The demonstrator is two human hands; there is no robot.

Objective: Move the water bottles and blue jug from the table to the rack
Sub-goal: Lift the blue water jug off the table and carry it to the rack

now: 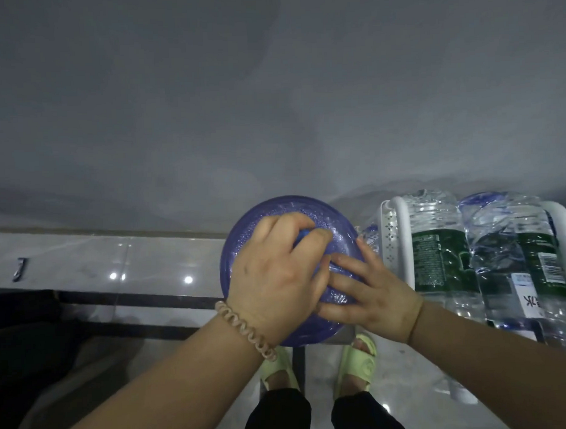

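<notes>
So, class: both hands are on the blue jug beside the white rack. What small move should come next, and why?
Probably a short shift to the person's right. The left hand grips the neck of the blue jug, and the right hand steadies its shoulder. The white rack, already holding water bottles, stands just right of it.

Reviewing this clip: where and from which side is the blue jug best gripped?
Best from straight above, at the neck. The blue jug stands upright with its domed shoulder facing the camera, too wide and smooth for one hand to span. The left hand already wraps the blue cap, while the right hand lies flat on the shoulder's right side, steadying it. The white rack beside it probably hampers a right-side approach.
</notes>
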